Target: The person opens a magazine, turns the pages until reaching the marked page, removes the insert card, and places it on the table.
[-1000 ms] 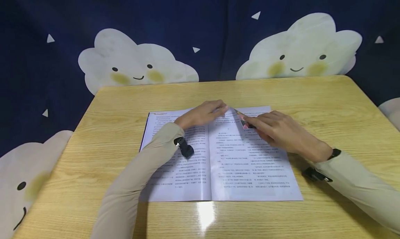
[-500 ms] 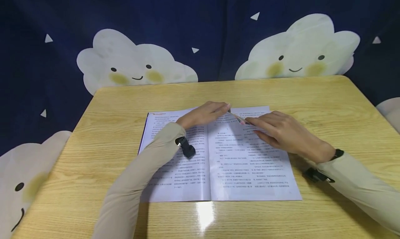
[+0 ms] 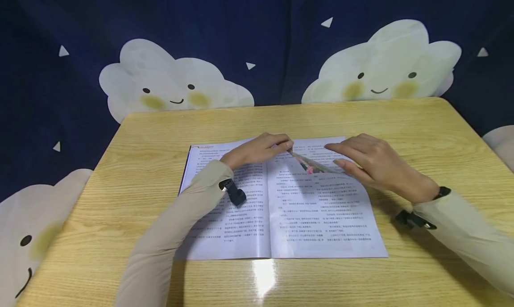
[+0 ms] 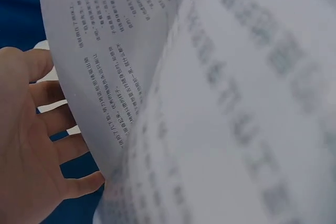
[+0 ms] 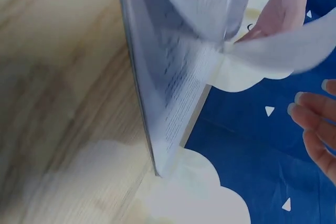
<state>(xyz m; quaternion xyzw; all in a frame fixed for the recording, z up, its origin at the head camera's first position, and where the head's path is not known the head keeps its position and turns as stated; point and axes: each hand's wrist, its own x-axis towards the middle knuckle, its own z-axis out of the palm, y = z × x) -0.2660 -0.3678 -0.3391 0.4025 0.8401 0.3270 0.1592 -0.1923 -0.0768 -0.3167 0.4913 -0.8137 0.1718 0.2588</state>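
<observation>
Our left hand [image 3: 261, 148] is nearer: raised page [image 3: 309, 166] slants from there toward our right hand [image 3: 373, 162], its fingers relaxed, holding nothing. Left fingertips hidden; can't tell if we're pinching.

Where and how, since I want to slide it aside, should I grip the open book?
I'd probably pinch the open book by its near right corner, coming from the right, thumb above, fingertip beneath. There it lies thin and flat on the table, uncovered, while the left sleeve crosses its left side.
</observation>
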